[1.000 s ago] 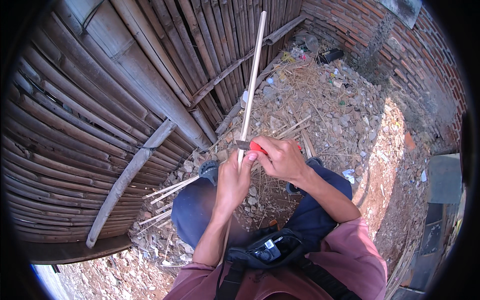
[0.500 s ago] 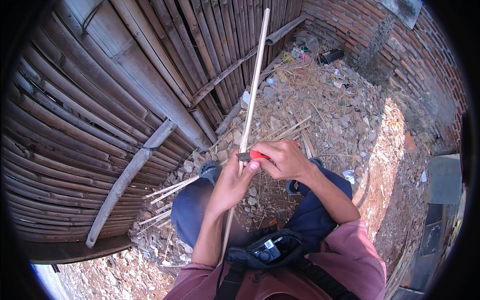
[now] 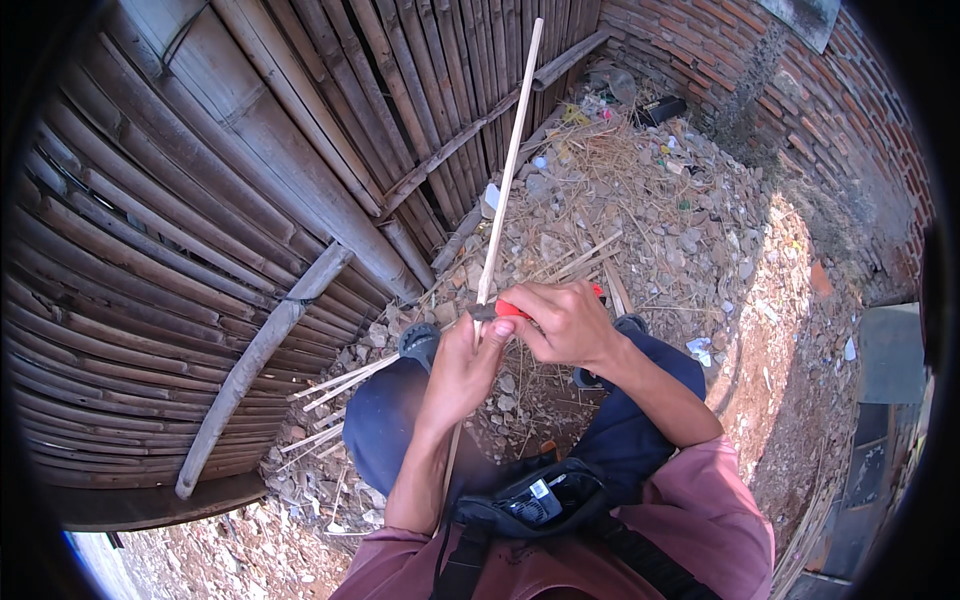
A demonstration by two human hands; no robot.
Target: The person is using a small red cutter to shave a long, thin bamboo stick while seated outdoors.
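A long, pale bamboo strip [image 3: 507, 190] slants up and away between my knees, its lower end running back beneath my left forearm. My left hand [image 3: 462, 372] is closed round the strip, with the thumb raised toward the blade. In my right hand [image 3: 568, 322] is a knife with a red handle [image 3: 514, 305]; the fingers wrap over most of the handle. Its short dark blade [image 3: 484, 312] lies across the strip just beyond my left hand. My right hand is close against my left thumb.
Several cut strips [image 3: 345, 378] lie by my left knee. A bamboo wall [image 3: 230, 130] rises at left, a brick wall [image 3: 850, 130] at far right. Rubble [image 3: 650, 240], straw and litter cover the ground. An open black pouch [image 3: 535, 500] sits at my waist.
Both hands have shifted slightly, with the knife a little to the left. The strip's far end has moved slightly right. My grip on both is the same.
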